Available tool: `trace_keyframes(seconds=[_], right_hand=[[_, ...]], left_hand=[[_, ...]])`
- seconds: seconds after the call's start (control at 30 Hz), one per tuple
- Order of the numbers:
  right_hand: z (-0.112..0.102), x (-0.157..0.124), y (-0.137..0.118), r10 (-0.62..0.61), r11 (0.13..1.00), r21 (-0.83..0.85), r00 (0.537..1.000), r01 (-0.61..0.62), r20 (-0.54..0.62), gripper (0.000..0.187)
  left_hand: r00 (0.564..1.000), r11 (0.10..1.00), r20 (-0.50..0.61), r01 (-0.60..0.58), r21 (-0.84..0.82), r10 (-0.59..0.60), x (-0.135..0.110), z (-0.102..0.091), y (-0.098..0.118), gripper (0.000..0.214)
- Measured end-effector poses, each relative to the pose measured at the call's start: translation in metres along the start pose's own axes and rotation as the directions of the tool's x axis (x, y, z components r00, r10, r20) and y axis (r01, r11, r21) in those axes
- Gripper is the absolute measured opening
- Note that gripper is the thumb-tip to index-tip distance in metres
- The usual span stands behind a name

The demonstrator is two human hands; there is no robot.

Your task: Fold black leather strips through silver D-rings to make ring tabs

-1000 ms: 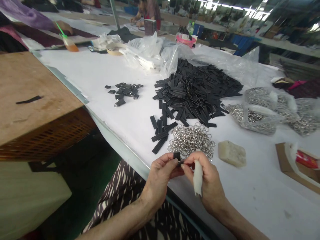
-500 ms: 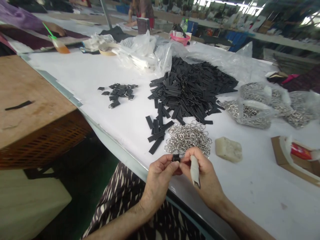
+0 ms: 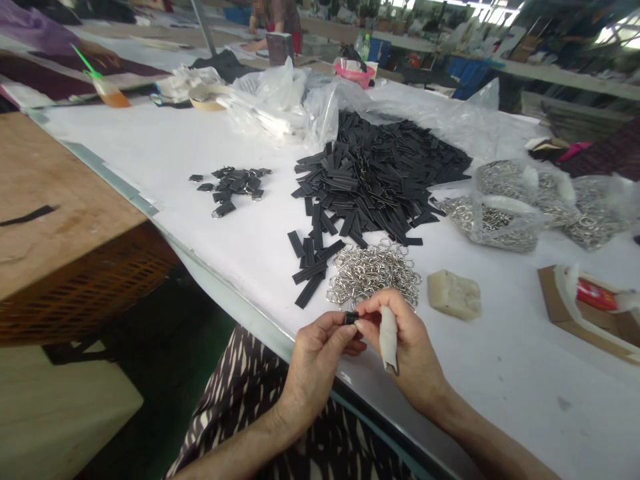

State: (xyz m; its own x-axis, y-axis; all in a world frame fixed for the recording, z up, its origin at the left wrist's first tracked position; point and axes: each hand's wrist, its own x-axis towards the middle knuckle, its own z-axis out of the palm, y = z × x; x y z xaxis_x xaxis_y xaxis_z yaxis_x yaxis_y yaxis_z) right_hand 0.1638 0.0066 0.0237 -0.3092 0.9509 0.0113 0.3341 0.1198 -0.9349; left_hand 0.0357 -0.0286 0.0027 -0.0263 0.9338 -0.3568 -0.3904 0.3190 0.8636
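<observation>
Where the white table [image 3: 200, 153] meets the near edge, the 2 hands come together over it. The left hand [image 3: 320, 357] pinches a short black strip [image 3: 351, 318] between thumb and fingertips, and the right hand [image 3: 407, 353] closes on the same strip from the other side with thumb and forefinger. The right hand's other fingers curl around a smooth white stick [image 3: 388, 340], which points down toward the near edge. Just beyond the hands lies a loose heap of shiny wire rings [image 3: 373, 272]. Flat matte black strips [image 3: 380, 173] spread in a broad pile farther back, a few scattered at its near left. A pale, waxy, rough-edged block [image 3: 454, 294] sits just right of the rings. Clear crinkled bags [image 3: 505, 210] of more rings rest farther right. A small cluster of black pieces with metal loops [image 3: 233, 185] lies well apart to the far left.
</observation>
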Motion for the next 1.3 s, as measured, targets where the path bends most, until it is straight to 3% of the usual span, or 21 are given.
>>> trace_keyframes(seconds=[0.1,0.2,0.3,0.37,0.43,0.5,0.63,0.77,0.9,1.3], right_hand=[[0.001,-0.001,0.0,0.014,1.0,0.002,1.0,-0.014,0.002,0.007],[-0.001,0.0,0.0,0.012,1.0,-0.003,1.0,-0.012,-0.001,0.008],[-0.005,0.001,-0.003,-0.006,1.0,-0.008,1.0,0.006,-0.012,0.013],[-0.007,0.003,-0.005,-0.006,1.0,-0.006,1.0,0.006,-0.014,0.017],[-0.007,0.004,-0.006,0.008,1.0,-0.005,1.0,-0.008,-0.013,0.018],[-0.007,0.005,-0.008,0.022,1.0,-0.007,1.0,-0.022,-0.01,0.018],[-0.007,0.005,-0.01,0.039,0.999,0.003,0.999,-0.039,-0.006,0.019],[-0.007,0.006,-0.01,0.034,0.999,0.013,0.999,-0.034,-0.006,0.019],[-0.007,0.006,-0.009,0.044,0.999,0.014,0.999,-0.044,-0.003,0.017],[-0.006,0.008,-0.009,0.122,0.987,0.094,0.991,-0.127,0.053,0.013]], left_hand=[[1.0,0.998,0.02,-0.021,0.066,0.019,0.0,0.0,-0.001,0.014],[0.998,0.965,0.04,-0.06,0.254,0.051,0.001,-0.001,0.003,0.016],[0.982,0.855,0.027,-0.178,0.487,0.189,0.003,-0.004,0.009,0.014],[0.959,0.795,0.037,-0.254,0.551,0.28,0.004,-0.006,0.013,0.011],[0.959,0.809,0.064,-0.267,0.524,0.275,0.004,-0.006,0.015,0.012],[0.977,0.869,0.095,-0.215,0.445,0.193,0.005,-0.006,0.016,0.015],[0.996,0.952,0.089,-0.023,0.305,-0.004,0.004,-0.003,0.017,0.02],[0.98,0.972,0.103,0.151,0.179,-0.171,0.005,0.0,0.02,0.022],[0.974,0.985,0.149,0.162,0.058,-0.169,0.007,0.001,0.021,0.018],[0.975,0.98,0.1,0.197,0.017,-0.198,0.011,-0.005,0.011,0.014]])
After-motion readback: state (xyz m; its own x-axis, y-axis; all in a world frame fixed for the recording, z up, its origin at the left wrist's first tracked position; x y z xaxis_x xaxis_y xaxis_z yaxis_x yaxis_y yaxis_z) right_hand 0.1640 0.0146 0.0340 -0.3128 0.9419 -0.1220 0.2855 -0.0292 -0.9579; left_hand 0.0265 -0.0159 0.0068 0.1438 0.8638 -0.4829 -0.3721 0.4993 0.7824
